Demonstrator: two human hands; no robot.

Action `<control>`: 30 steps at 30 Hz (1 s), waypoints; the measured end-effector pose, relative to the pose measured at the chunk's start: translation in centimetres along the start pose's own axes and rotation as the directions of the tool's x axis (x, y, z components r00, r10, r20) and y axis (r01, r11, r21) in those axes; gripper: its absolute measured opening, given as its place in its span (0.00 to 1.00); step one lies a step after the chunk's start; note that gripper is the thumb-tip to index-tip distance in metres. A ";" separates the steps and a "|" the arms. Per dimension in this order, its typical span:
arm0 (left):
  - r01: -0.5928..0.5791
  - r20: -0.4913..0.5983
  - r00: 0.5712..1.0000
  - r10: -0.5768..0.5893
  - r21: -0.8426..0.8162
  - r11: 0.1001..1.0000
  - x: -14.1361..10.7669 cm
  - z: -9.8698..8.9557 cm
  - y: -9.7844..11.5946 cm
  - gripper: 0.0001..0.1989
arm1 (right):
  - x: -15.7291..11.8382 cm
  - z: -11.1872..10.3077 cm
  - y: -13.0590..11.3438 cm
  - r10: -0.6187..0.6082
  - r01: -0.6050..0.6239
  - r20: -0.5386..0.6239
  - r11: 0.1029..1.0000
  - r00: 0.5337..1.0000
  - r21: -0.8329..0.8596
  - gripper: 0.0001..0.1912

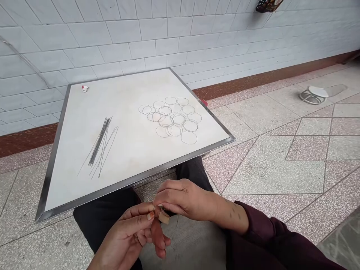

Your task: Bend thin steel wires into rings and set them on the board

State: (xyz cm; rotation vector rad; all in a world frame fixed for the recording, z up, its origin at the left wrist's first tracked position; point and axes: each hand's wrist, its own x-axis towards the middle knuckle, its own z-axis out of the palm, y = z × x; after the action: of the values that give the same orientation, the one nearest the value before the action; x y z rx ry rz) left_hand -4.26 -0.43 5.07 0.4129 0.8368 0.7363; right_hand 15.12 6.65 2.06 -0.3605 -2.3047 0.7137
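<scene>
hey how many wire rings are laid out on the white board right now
About 17 wire rings, clustered on the white board at its right side, several overlapping, so the count is approximate. Another may be hidden between the hands.

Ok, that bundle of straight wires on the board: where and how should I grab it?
Pinch the wires near the middle of the tight bundle, coming from above with fingers across their length. They lie flat on the board, slanted from near-left to far-right, and fan out loosely toward the near end, so a middle grip likely gathers the most. Both hands are busy with a small piece now.
</scene>
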 end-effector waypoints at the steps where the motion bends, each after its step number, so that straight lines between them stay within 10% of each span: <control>1: 0.010 -0.010 1.000 -0.010 -0.005 1.000 0.0 0.0 -0.1 0.06 | 0.0 0.0 0.0 -0.009 0.009 -0.005 1.000 1.000 -0.015 0.11; 30: -0.029 -0.032 0.999 0.027 -0.071 0.997 0.8 0.0 -0.8 0.08 | -0.1 -0.6 0.8 -0.052 0.072 0.157 0.989 0.986 -0.129 0.11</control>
State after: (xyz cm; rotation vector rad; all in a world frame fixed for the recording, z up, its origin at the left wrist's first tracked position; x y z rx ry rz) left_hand -3.59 -0.45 4.18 0.3510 0.8322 0.7981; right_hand 15.69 7.48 1.89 -0.3019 -2.5062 0.5750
